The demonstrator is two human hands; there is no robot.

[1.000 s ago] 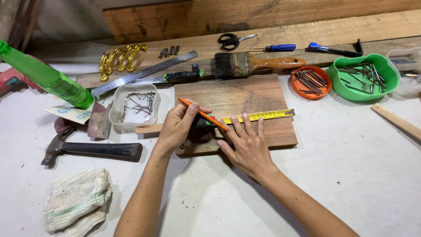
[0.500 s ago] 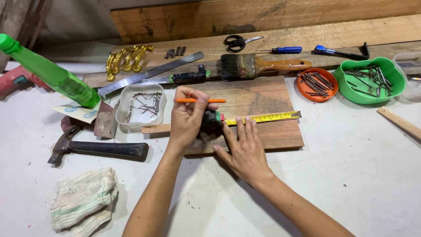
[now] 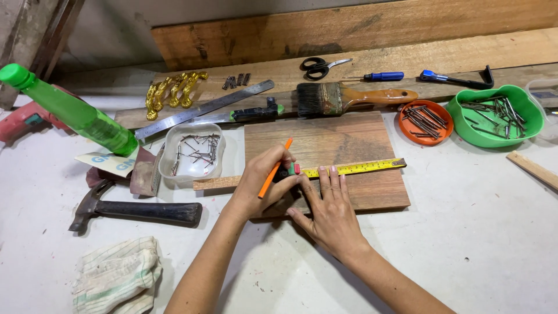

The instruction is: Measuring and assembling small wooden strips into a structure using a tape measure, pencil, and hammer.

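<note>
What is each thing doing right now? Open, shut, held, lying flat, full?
Tape measure: pulled out, flat across the board.
Pencil: held in left hand.
Right hand: pressing the tape down.
Scissors: shut.
Orange dish: holds nails.
Green bowl: holds nails.
Hammer: lying flat.

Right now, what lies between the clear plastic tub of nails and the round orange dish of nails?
In the head view, the brown wooden board fills that stretch between the clear tub and orange dish.
</note>
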